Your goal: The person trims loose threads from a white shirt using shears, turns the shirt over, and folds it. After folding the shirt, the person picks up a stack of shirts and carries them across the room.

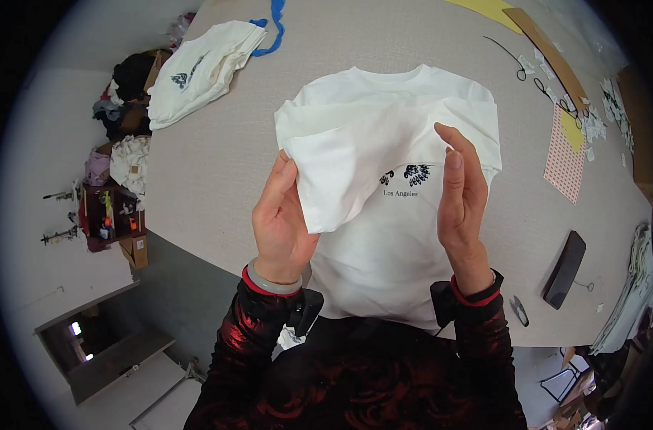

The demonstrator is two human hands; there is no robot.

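A white printed T-shirt (380,263) lies on the table before me, its neckline away from me and its lower end at the near edge. My left hand (283,215) grips a lifted white sleeve end (326,183) between thumb and fingers. That sleeve's cloth lies across the chest and partly covers a dark print. My right hand (463,193) is over the shirt's right side, fingers apart and curved, with nothing seen in its grasp; whether its fingertips touch the cloth I cannot tell.
On the grey table (208,177) lie folded white printed garments (202,70) at the far left, a blue strip (277,27), a black phone (564,269), thread snips (519,310), a red-patterned sheet (565,156) and several loose tags (594,126). Stacked pale cloth (625,301) borders the right.
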